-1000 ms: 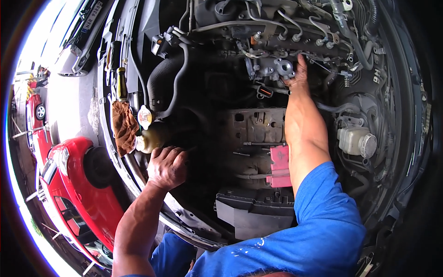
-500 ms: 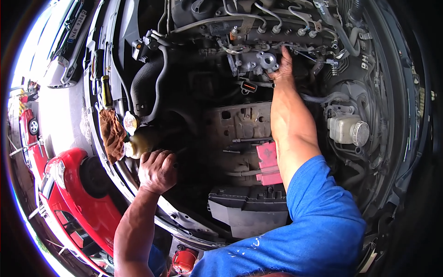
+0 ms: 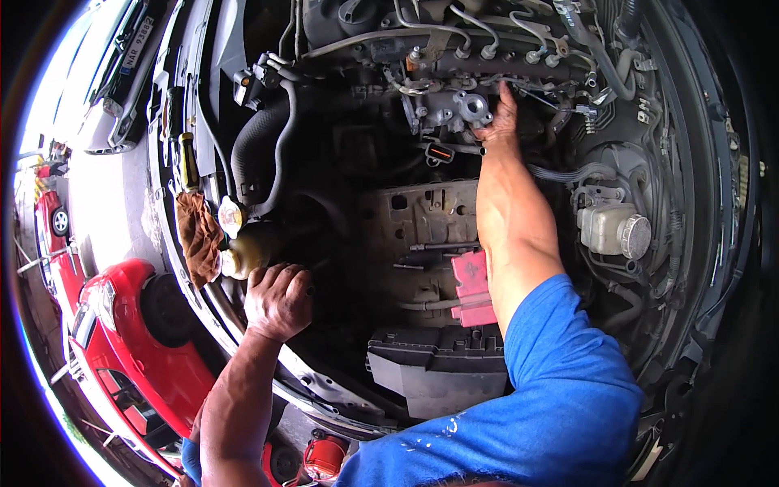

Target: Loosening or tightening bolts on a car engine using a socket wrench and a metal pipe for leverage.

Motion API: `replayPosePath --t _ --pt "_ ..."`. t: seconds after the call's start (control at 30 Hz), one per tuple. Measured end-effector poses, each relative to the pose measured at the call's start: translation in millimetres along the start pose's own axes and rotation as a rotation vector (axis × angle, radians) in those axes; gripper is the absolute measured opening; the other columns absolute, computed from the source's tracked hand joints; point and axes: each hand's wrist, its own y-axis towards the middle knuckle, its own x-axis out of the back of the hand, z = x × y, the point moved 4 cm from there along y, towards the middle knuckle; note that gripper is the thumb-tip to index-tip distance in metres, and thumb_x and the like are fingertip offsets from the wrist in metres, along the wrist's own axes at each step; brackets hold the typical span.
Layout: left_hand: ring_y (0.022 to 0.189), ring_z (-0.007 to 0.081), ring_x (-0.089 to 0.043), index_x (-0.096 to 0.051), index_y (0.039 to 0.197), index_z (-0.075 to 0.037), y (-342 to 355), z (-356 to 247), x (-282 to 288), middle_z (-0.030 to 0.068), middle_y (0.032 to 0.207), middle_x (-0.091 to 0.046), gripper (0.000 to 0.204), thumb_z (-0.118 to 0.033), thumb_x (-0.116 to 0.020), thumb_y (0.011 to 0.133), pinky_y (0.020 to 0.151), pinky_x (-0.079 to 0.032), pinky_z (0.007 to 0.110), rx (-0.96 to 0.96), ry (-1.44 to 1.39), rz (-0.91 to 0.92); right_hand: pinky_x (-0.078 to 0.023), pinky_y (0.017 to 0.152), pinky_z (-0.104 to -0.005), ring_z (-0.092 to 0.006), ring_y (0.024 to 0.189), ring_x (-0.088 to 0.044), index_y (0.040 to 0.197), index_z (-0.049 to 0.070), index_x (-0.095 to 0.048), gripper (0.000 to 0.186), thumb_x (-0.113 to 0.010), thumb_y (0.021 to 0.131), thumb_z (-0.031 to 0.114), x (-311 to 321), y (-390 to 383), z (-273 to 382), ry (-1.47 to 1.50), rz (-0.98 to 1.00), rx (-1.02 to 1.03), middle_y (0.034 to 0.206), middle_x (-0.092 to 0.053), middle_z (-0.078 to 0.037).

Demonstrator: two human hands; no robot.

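Observation:
My right hand (image 3: 498, 122) reaches deep into the engine bay at a grey cast-metal engine part (image 3: 438, 109) with a round-holed flange. Its palm presses against the flange side and the thumb points up along the part; the other fingers are hidden behind it. Over at the left, my left hand (image 3: 278, 303) is closed, knuckles up, at the front edge of the bay. What lies under its curled fingers is hidden. Just beyond it sits a yellowish plastic reservoir (image 3: 241, 258). A black connector with an orange edge (image 3: 439, 153) hangs below the metal part.
A brown rag (image 3: 199, 235) and a yellow-handled screwdriver (image 3: 187, 161) lie on the front edge. A pink-red box-shaped piece (image 3: 471, 292) and black box (image 3: 438, 369) sit below my right arm. Right of it stands a white-capped reservoir (image 3: 610, 230). Red cars (image 3: 134, 349) stand outside.
Both hands stay in the same places. The view has shifted slightly, and a blue patch of cloth has gone from the right of my left forearm to its left.

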Motion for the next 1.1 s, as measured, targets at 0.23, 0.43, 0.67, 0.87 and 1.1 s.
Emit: replayPosePath --t 0.23,0.43,0.67,0.87,1.1 --pt "0.087 0.0210 -0.067 -0.063 0.092 -0.012 -0.2 -0.1 -0.1 0.0015 0.091 -0.068 0.026 -0.010 -0.066 0.066 0.080 -0.045 0.037 -0.010 0.028 -0.012 -0.051 0.092 -0.0511 -0.0315 0.104 -0.065 0.120 0.009 -0.064 0.053 -0.068 0.084 0.048 -5.0 -2.7 -0.1 0.003 -0.030 -0.002 0.116 -0.068 -0.008" --pt "0.086 0.0207 -0.067 -0.062 0.092 -0.012 1.2 -1.1 -0.4 0.0014 0.090 -0.068 0.026 -0.010 -0.065 0.066 0.079 -0.044 0.037 -0.012 0.023 -0.015 -0.050 0.094 -0.0507 -0.0318 0.105 -0.065 0.121 0.009 -0.063 0.054 -0.066 0.085 0.048 -7.0 -4.6 0.1 0.009 0.000 0.023 0.118 -0.068 -0.009" --pt "0.086 0.0205 -0.067 -0.061 0.092 -0.013 3.3 -2.7 -2.3 0.0013 0.090 -0.068 0.027 -0.010 -0.065 0.065 0.079 -0.044 0.038 -0.017 0.023 -0.010 -0.051 0.094 -0.0507 -0.0332 0.106 -0.065 0.120 0.008 -0.062 0.055 -0.068 0.085 0.050 -0.6 2.7 2.9 0.023 0.068 0.002 0.117 -0.067 -0.011" --pt "0.086 0.0212 -0.067 -0.062 0.092 -0.012 2.3 -2.8 -2.7 0.0018 0.091 -0.068 0.027 -0.009 -0.065 0.065 0.078 -0.044 0.038 -0.010 0.028 -0.005 -0.051 0.094 -0.0504 -0.0330 0.106 -0.065 0.121 0.009 -0.062 0.056 -0.068 0.085 0.051 -2.4 1.1 -0.2 0.047 0.071 0.022 0.117 -0.067 -0.010" --pt "0.087 0.0222 -0.067 -0.062 0.092 -0.012 1.9 -2.1 -2.8 0.0026 0.091 -0.068 0.028 -0.010 -0.065 0.065 0.078 -0.044 0.039 -0.010 0.018 -0.009 -0.053 0.090 -0.0497 -0.0316 0.102 -0.066 0.119 0.010 -0.063 0.051 -0.070 0.084 0.047 -4.1 -5.4 1.9 0.010 -0.024 0.005 0.116 -0.068 -0.009"
